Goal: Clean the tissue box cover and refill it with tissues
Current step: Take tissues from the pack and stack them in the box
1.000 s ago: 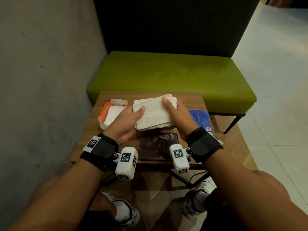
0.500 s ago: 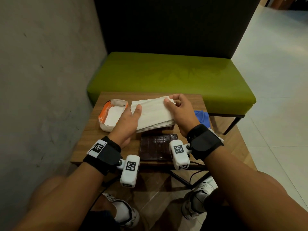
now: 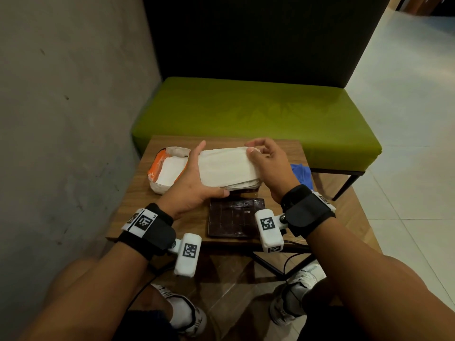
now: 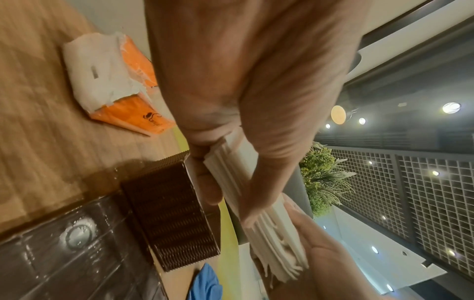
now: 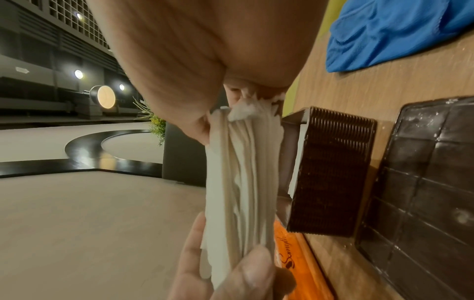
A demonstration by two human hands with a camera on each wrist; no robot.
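Tissues: the thick stack of white folded tissues is being held just above the dark brown ribbed tissue box cover, long axis running left to right. The left hand is clamping the left end between thumb and fingers; the right hand is pinching the right end. The cover is lying directly beneath, on the wooden table, its opening hidden from the head view.

The head view looks down over the desk. Both wrist views sit close, sharing the tissue stack and brown box.
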